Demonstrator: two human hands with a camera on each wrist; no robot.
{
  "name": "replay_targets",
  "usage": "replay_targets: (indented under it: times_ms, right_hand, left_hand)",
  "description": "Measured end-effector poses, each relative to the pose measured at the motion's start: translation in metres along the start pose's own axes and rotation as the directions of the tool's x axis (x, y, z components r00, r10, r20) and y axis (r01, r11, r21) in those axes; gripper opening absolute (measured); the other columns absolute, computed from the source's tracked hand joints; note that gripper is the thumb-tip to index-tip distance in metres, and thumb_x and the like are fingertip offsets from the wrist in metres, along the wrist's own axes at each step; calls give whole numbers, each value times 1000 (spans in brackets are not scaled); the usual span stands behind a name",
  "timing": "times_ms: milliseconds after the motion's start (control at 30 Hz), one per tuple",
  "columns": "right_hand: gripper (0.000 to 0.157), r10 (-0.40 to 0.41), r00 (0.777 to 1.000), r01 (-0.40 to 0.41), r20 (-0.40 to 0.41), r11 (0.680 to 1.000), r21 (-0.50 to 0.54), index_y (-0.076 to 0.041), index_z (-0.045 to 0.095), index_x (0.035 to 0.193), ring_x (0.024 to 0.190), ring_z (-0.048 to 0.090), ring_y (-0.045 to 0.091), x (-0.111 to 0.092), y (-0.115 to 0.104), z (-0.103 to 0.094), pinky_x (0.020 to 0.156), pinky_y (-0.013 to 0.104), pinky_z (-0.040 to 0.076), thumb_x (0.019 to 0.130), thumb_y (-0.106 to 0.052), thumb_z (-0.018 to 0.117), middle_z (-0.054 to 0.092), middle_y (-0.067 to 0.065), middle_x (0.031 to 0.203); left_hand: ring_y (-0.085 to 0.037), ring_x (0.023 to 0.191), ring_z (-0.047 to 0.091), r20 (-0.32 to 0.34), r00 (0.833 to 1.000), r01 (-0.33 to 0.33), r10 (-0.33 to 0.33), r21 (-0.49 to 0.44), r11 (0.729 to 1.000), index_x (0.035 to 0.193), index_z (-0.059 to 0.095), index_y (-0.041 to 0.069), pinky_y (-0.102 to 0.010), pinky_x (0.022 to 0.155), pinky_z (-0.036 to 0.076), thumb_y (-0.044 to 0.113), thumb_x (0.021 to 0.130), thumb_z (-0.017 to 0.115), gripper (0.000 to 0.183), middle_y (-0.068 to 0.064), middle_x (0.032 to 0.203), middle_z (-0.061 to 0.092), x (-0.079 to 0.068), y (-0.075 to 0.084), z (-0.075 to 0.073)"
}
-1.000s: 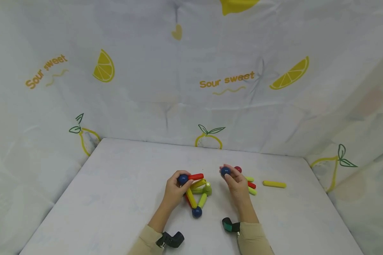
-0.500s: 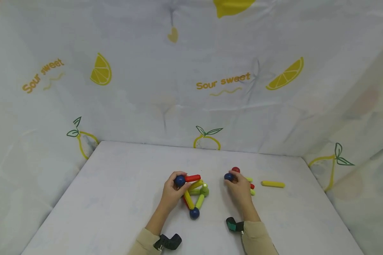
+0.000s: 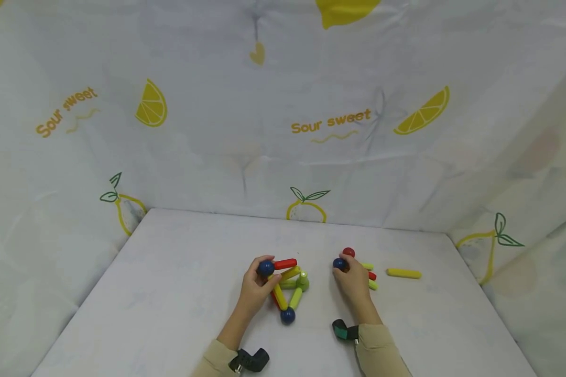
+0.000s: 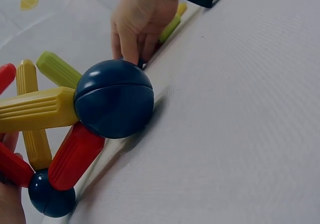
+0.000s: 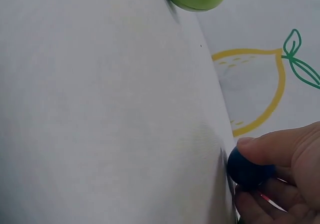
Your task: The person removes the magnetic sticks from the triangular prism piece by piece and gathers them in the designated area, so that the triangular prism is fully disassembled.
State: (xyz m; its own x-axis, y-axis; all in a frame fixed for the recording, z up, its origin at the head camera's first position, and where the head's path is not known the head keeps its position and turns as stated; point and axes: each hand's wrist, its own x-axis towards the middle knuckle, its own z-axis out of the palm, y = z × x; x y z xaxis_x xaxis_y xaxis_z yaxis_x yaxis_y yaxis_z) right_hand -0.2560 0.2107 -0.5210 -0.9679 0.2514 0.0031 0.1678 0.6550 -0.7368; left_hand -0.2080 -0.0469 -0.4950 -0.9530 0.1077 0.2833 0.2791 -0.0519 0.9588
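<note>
My left hand [image 3: 253, 288] grips a ball-and-stick toy frame at a blue ball [image 3: 265, 267], from which a red stick [image 3: 285, 264] juts to the right. A yellow stick [image 3: 278, 297], a lime stick [image 3: 295, 298] and a green ball [image 3: 302, 283] belong to the frame too. Its near corner is another blue ball [image 4: 115, 99], large in the left wrist view. My right hand [image 3: 356, 283] pinches a separate blue ball [image 5: 247, 169] between thumb and fingers, low over the table or touching it; I cannot tell which.
Just beyond my right fingers lies a red ball [image 3: 348, 253]. Lime sticks [image 3: 373, 285] and a red stick [image 3: 372, 276] are partly hidden by that hand. Farther right is a yellow stick [image 3: 403, 273]. A printed cloth [image 3: 217, 131] hangs behind the white table [image 3: 146, 314].
My right hand has lowered with its blue ball, slightly right and nearer to me, close to the red ball. My left hand and the frame have barely moved; the view has shifted slightly.
</note>
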Motion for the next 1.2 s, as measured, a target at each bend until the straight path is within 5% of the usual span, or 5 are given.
replay_targets:
  times_ms: [233,467,867,1067,1200]
  right_hand:
    - [52,-15,1000,15,-5,999,-31,-1,49,135,130,42,41,-1,-1,0,104,53,38,87,-11,66,47,24,139]
    - [54,-6,1000,6,-12,1000,-30,-2,46,137,129,44,39,-4,-5,-2,105,52,39,87,-11,65,48,24,138]
    - [50,-8,1000,9,-26,999,52,-7,47,137,127,47,36,-22,-20,-13,105,51,41,90,-16,62,50,17,139]
    - [47,-103,994,99,25,984,146,-7,53,132,126,51,29,-35,-27,-13,103,43,43,88,-15,67,55,12,135]
    - [45,-211,972,179,102,950,257,-6,55,130,123,54,25,-45,-32,-8,101,36,44,87,-11,68,58,12,131]
  left_hand:
    - [-30,122,52,-4,1000,21,-21,-41,999,127,46,-8,-21,100,43,2,87,66,46,-30,132,48,0,-12,0]
    - [-35,122,51,9,1000,21,-21,-30,999,126,45,-11,-18,99,44,1,87,65,46,-31,131,48,-2,-1,-1]
    - [-27,119,54,10,1000,12,-12,-14,1000,126,44,-13,-14,98,42,3,88,65,46,-32,130,49,-3,-2,-1]
    - [-23,117,56,-2,1000,27,-28,-10,1000,126,46,-12,-15,98,43,2,87,65,45,-26,127,54,-3,-2,-1]
    - [-15,115,57,-5,999,41,-41,1,999,125,47,-11,-16,98,44,3,87,65,44,-20,126,56,-3,-3,-1]
